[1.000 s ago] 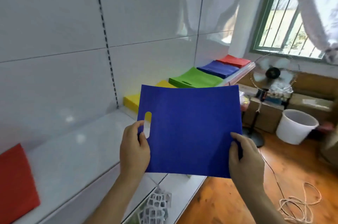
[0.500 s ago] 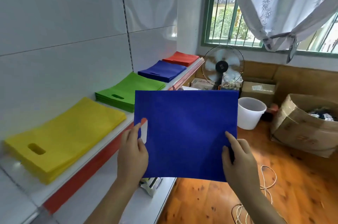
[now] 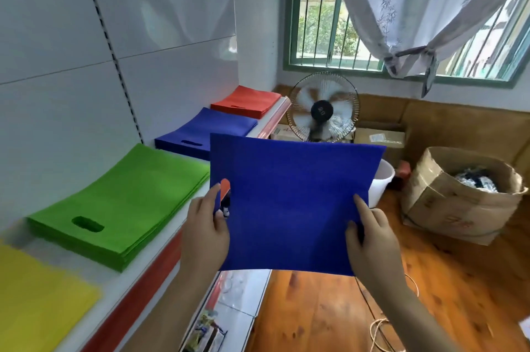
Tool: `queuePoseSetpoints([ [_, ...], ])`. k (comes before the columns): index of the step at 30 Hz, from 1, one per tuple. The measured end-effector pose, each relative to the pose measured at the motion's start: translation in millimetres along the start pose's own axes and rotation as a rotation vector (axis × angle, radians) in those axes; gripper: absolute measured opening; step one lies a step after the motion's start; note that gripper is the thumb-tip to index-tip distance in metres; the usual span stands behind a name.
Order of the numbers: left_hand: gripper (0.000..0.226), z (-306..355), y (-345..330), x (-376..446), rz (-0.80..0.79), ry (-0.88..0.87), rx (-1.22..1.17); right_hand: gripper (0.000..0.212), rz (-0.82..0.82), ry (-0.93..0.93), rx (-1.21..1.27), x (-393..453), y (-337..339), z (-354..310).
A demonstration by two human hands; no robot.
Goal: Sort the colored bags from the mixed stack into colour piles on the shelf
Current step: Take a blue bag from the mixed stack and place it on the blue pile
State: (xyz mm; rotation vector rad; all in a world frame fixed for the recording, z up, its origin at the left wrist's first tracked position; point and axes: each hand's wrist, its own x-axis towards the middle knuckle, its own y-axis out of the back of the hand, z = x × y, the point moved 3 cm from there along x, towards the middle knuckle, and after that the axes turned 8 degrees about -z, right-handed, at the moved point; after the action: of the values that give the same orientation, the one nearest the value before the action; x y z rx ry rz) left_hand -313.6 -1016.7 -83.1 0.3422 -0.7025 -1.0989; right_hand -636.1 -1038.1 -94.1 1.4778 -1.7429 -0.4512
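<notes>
We hold a blue bag (image 3: 289,202) flat between both hands, out in front of the shelf (image 3: 183,216). Our left hand (image 3: 205,232) pinches its near-left edge beside the handle slot, thumb on top; our right hand (image 3: 371,239) pinches the near-right edge, fingers curled round it. Neither hand is free.

The blue pile (image 3: 209,129) lies ahead and to the left of our left hand, beyond the green pile (image 3: 123,199) and short of the red pile (image 3: 248,100) – that, we judge, is where this bag belongs. The yellow pile (image 3: 37,303) sits low and far left of the left hand.

To do this well, we should keep the sheet taut and level while carrying it forward past the green stack, then line up its handle slot with the slot showing on the blue pile. Lowering the far edge first and releasing both pinches together should keep it square – letting go with one hand early would likely let the bag droop or land skewed.
</notes>
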Motion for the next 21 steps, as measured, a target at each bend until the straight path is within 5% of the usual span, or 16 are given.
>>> queuePoseSetpoints([
  [12,0.051,7,-125,160,0.082,0.137,0.057,0.059,-0.117,0.103,0.075,220,-33,92],
  [21,0.052,-22,-118,222,0.297,0.326,0.139,0.062,-0.266,0.352,0.138,366,-108,61],
])
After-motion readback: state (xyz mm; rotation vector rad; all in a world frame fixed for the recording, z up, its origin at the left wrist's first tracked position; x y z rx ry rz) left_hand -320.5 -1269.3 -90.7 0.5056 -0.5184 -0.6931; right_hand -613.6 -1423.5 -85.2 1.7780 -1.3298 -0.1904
